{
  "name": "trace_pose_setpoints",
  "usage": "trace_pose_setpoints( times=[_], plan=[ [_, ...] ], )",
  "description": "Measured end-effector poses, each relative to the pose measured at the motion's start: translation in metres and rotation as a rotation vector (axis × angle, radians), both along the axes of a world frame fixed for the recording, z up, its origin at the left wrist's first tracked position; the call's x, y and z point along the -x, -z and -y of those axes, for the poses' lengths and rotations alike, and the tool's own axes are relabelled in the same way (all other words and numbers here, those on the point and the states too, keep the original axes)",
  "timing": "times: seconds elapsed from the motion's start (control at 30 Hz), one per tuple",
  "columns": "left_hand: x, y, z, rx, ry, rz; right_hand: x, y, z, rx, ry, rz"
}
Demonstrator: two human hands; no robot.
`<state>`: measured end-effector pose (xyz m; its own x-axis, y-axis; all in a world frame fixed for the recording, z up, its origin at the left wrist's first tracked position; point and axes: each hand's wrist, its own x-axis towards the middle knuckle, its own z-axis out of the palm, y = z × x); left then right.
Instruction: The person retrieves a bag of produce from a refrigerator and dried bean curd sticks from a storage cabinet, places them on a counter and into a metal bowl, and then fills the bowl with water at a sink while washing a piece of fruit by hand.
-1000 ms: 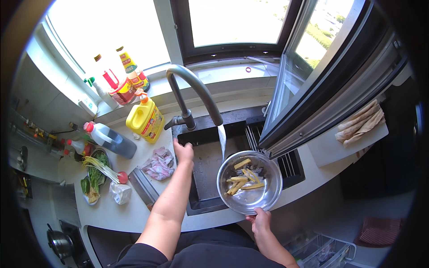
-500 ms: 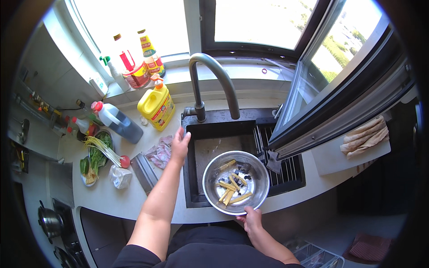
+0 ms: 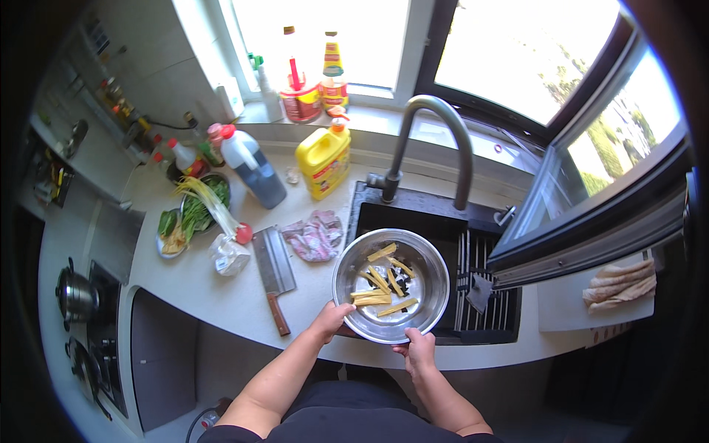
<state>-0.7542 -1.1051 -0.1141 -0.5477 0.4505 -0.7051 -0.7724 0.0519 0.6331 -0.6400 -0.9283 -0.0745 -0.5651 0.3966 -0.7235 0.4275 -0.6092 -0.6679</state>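
A round steel bowl [image 3: 434, 284] is held over the front of the black sink [image 3: 484, 337] and its near edge. My left hand [image 3: 330, 322] grips the rim at the near left. At the near right, my right hand [image 3: 419, 350] pinches the rim, thumb on top and fingers beneath. Inside the bowl lie several pale yellow sticks [image 3: 397, 307], which look like dried bean curd, with small dark pieces [image 3: 402, 283] among them. The curved grey faucet [image 3: 464, 159] stands behind the bowl.
Left of the sink lie a cleaver [image 3: 274, 262] and a crumpled cloth [image 3: 313, 236]. Farther left are a plastic bag [image 3: 230, 255] and plated greens [image 3: 196, 210]. A yellow jug [image 3: 325, 161] and a dark-filled bottle [image 3: 255, 173] stand behind. An open window sash [image 3: 591, 214] juts over the right side.
My left hand has come from beside the faucet base down to the bowl's rim and taken hold. My view has turned left, bringing the whole cleaver into sight.
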Motion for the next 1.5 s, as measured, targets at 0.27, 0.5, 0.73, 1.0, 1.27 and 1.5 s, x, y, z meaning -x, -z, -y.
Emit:
trace_pose_setpoints(
  times=[0.27, 0.5, 0.73, 1.0, 1.27, 1.5],
  plan=[
    [-0.010, -0.039, 0.091, -0.009, -0.371, -0.154, 0.039, -0.029, 0.078, -0.051, -0.183, -0.115],
    [-0.028, -0.061, 0.212, -0.032, -0.678, -0.177, 0.063, -0.051, 0.222, -0.049, -0.357, -0.298],
    [-0.030, -0.069, 0.381, 0.008, -0.881, -0.209, 0.086, -0.060, 0.386, 0.165, -0.502, -0.376],
    [0.013, -0.071, 0.545, 0.142, -1.019, -0.176, 0.152, -0.034, 0.556, 0.210, -0.686, -0.298],
    [0.078, -0.027, 0.658, 0.099, -1.168, -0.163, 0.243, 0.011, 0.677, 0.175, -0.845, -0.288],
    [0.148, 0.007, 0.724, 0.181, -1.186, -0.137, 0.309, 0.048, 0.744, 0.165, -0.831, -0.255]
  ],
)
